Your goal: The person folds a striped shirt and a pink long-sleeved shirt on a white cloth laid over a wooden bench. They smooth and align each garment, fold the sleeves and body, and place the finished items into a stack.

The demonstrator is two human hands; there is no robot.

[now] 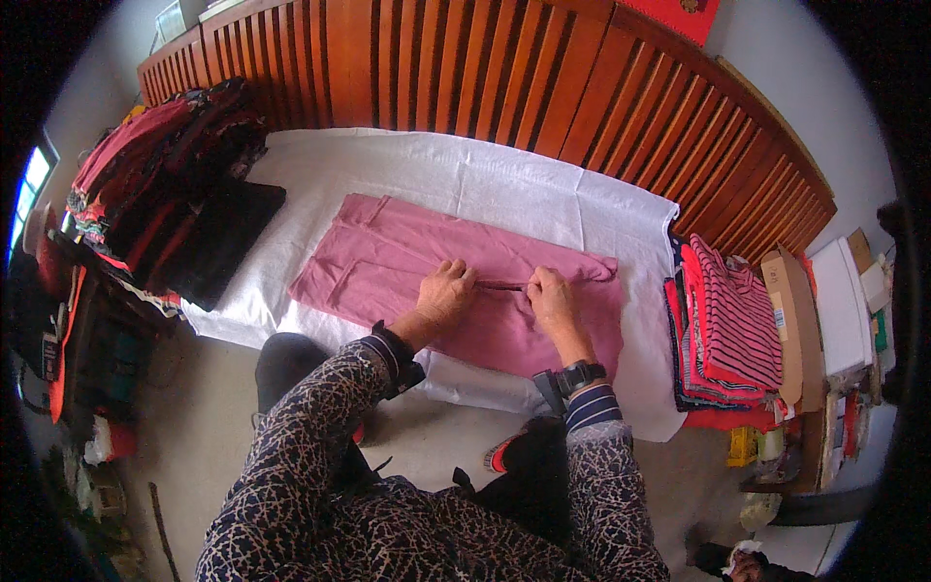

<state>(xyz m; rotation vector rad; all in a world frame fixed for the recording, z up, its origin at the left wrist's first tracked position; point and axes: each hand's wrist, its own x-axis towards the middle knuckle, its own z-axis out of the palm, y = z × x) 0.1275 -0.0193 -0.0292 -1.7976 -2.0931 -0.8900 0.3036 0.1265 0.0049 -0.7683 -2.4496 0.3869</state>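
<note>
A pink cloth garment (393, 247) lies spread lengthwise on a white sheet (640, 349) in front of me. Near its middle, a short dark slit or fold opening (502, 285) runs between my hands. My left hand (446, 291) grips the fabric at the opening's left end with curled fingers. At the right end, my right hand (550, 295) pinches the cloth between thumb and fingers. Both wrists carry dark bands. Creases cross the garment's left part, and its right end looks rumpled.
A tall pile of dark and patterned clothes (182, 174) stands at the left. Folded clothes, topped by a striped pink one (734, 327), are stacked at the right beside a cardboard box (793, 327). A slatted wooden headboard (436, 65) borders the far side.
</note>
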